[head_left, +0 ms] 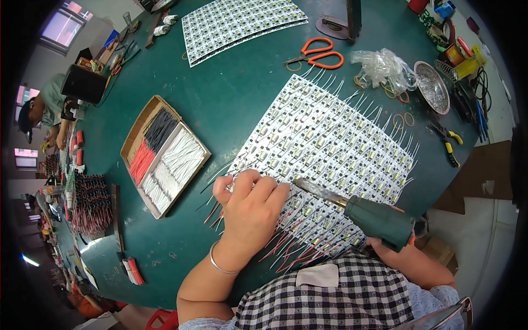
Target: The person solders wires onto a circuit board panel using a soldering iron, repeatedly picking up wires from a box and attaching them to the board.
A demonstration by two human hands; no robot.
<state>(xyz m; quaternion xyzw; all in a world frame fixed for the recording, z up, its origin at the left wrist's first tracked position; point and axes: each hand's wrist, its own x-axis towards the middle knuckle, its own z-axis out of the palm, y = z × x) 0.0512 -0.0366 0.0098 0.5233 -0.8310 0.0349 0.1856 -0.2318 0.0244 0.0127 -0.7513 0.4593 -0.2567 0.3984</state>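
Observation:
A white panel of small circuit boards (324, 132) lies tilted in front of me, with white wires along its far right edge and red, black and white wires along its near left edge. My right hand (389, 254) grips a dark green soldering gun (379, 221), its metal tip pointing left over the panel. Close to that tip, my left hand (248, 212) rests at the panel's left edge, fingers bent and closed. What they hold is hidden; thin wires stick out beside them.
Left of the panel stands a cardboard tray (199, 157) of black, red and white cut wires. Another board stack (242, 25), orange-handled scissors (319, 53), a plastic bag (385, 69), a metal dish (432, 87) and yellow-handled pliers (448, 144) lie beyond. A co-worker (47, 107) sits far left.

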